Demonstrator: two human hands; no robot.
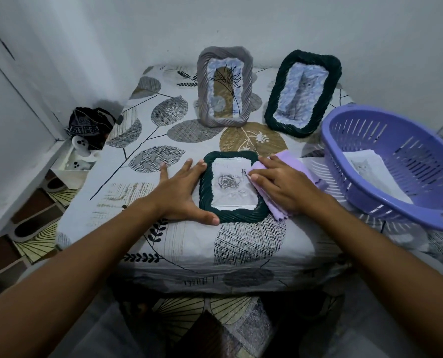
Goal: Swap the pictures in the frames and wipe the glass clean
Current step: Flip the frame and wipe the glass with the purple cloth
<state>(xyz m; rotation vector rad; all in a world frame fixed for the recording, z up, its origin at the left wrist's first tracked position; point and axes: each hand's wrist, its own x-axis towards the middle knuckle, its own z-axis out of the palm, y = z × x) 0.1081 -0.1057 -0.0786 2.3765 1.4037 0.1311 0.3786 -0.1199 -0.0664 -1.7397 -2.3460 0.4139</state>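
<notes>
Leaf-print cloth-covered table (189,244) against a white wall; I see the dark green woven picture frame with rose picture (232,187) lying flat near its front edge. Left hand (181,192), fingers straight, braces the frame's left rim; right hand (282,182) presses a lilac cleaning cloth (290,161) onto the glass's right side, fingers relaxed, not clenched.

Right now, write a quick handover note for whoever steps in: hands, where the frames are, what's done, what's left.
Left hand: open, flat, steadying the rose frame lying on the table.
Right hand: presses the purple cloth at the glass's right edge.
Grey frame and cat frame stand against the wall.
Loose cat picture sits in the purple basket.
Done: rose frame wiping under way.
Left: cannot tell which swaps are complete; standing frames' glass probably still needs wiping.
</notes>
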